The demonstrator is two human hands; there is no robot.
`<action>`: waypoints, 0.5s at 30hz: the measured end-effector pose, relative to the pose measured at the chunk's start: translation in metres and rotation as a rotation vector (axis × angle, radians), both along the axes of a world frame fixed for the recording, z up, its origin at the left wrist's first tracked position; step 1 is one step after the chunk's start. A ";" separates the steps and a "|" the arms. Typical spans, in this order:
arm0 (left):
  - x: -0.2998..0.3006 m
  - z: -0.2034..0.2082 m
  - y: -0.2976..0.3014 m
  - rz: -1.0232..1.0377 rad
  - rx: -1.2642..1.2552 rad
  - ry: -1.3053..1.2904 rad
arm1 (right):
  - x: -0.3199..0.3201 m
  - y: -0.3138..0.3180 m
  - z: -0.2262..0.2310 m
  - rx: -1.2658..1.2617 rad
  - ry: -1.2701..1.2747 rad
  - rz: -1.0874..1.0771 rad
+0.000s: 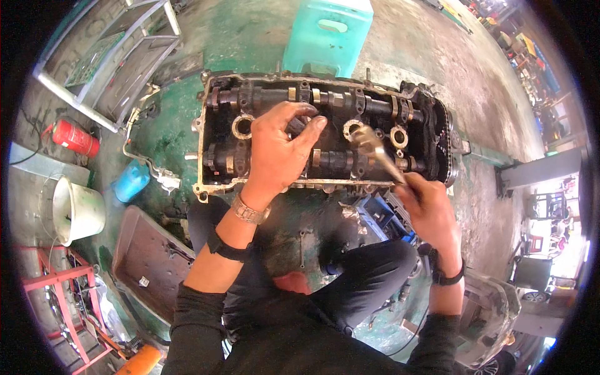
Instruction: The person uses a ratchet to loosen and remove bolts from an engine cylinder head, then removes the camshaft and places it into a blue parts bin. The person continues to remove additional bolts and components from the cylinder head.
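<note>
A grimy engine cylinder head with two rows of camshafts lies before me, its timing chain at the right end. Over its middle, my left hand is closed, thumb and fingers curled about something dark that I cannot make out. On the right, my right hand grips the handle of a hammer, smeared by motion. The hammer's head is over the right half of the engine part, near a pale round plug-hole ring; whether it touches anything cannot be seen.
A turquoise plastic stool stands beyond the engine part. Left are a metal rack, a fire extinguisher, a blue jug, a white bucket and a brown tray. A blue toolbox sits near my right knee.
</note>
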State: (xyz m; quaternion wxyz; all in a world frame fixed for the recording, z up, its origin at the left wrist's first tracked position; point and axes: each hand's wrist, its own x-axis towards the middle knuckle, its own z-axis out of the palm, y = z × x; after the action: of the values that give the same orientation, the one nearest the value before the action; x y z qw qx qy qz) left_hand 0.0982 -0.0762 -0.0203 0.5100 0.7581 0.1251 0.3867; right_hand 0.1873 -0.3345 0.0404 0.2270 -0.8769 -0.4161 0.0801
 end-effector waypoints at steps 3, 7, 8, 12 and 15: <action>0.003 -0.002 -0.001 -0.041 -0.086 -0.025 | 0.007 0.000 -0.013 0.093 -0.176 0.015; 0.002 -0.003 -0.001 -0.064 -0.111 -0.005 | -0.004 -0.018 -0.039 0.355 0.153 -0.163; 0.002 -0.001 -0.001 -0.080 -0.104 -0.003 | -0.011 -0.020 -0.048 0.438 0.226 -0.243; 0.002 0.011 -0.004 -0.136 -0.014 0.045 | -0.034 -0.024 -0.091 0.840 0.485 -0.325; -0.001 0.022 -0.016 -0.200 0.204 0.145 | -0.040 -0.023 -0.119 0.963 0.488 -0.316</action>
State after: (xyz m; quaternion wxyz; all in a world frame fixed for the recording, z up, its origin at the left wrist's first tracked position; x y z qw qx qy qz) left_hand 0.0971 -0.0926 0.0019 0.4559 0.8406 0.0454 0.2889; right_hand 0.1470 -0.3576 -0.0782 0.7006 -0.6820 -0.2045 0.0467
